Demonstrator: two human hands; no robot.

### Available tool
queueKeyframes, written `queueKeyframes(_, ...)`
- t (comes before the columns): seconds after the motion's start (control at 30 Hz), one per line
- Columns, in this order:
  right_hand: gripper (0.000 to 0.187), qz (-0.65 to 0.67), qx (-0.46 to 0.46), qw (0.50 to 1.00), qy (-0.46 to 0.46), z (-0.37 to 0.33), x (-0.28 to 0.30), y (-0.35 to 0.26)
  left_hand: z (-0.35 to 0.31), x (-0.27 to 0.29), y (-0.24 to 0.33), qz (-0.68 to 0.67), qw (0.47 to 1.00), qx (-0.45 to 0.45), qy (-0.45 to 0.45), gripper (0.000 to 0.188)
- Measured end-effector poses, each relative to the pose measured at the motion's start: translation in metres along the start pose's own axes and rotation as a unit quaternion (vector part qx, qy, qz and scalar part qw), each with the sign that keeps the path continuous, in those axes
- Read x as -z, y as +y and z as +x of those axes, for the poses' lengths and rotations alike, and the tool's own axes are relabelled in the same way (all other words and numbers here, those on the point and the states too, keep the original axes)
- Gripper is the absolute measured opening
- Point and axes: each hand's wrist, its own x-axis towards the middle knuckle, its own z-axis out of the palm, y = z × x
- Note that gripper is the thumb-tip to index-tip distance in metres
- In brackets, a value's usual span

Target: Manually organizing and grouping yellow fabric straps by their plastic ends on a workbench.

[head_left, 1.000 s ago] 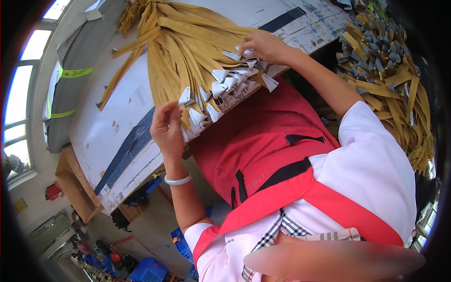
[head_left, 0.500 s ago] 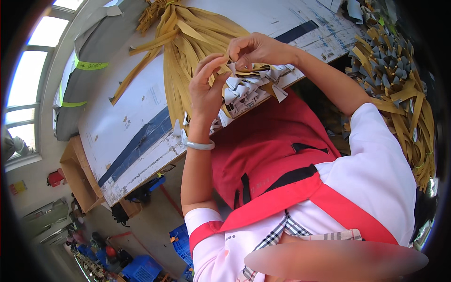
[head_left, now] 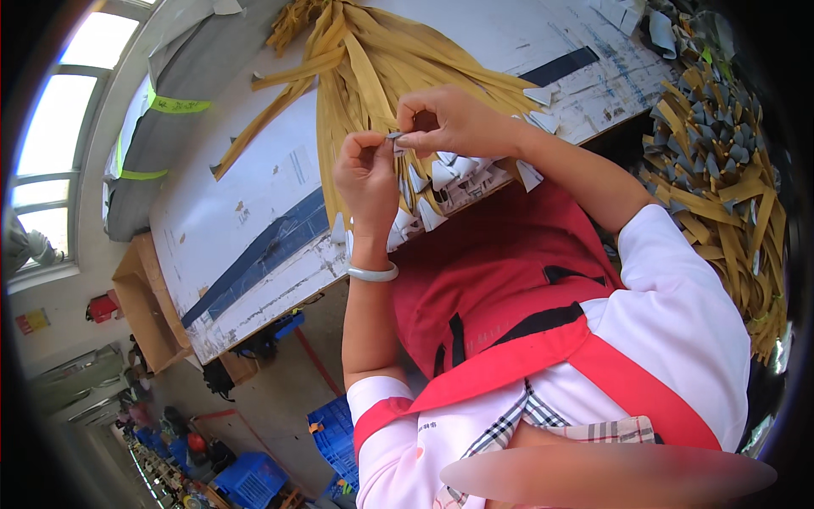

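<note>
A bundle of long tan straps point(head_left: 373, 76) with pale grey pointed tips lies spread across a white worktable point(head_left: 254, 204), the tips point(head_left: 441, 182) hanging over its near edge. My left hand point(head_left: 366, 174), with a pale bangle on the wrist, and my right hand point(head_left: 449, 123) meet above those tips. Together the fingertips pinch one small grey tip point(head_left: 395, 137) between them. Both forearms rise over my red apron point(head_left: 500, 280).
A heap of finished tan straps with grey tips point(head_left: 721, 170) is piled at the right. Grey fabric with yellow-green bands point(head_left: 161, 127) lies on the table's far left. Blue crates point(head_left: 335, 424) and a cardboard box point(head_left: 148, 305) stand on the floor below.
My left hand rose from the strap ends at the table edge to meet my right hand. Both now pinch one grey tip between them.
</note>
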Motion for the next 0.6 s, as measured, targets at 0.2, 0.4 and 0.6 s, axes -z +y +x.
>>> queueKeyframes(0.2, 0.011, -0.219, 0.171, 0.94, 0.201, 0.008, -0.022, 0.032, -0.016, -0.019, -0.01, 0.023, 0.997, -0.055, 0.039, 0.007)
queueKeyframes(0.4, 0.01, -0.03, 0.2, 0.961, 0.191, 0.001, -0.023, 0.041, -0.001, 0.003, 0.015, -0.206, 0.971, 0.114, -0.051, 0.018)
queueKeyframes(0.6, 0.013, 0.168, 0.059, 0.972, 0.153, -0.005, -0.026, 0.032, 0.004, 0.01, -0.002, -0.105, 0.992, -0.002, -0.072, 0.012)
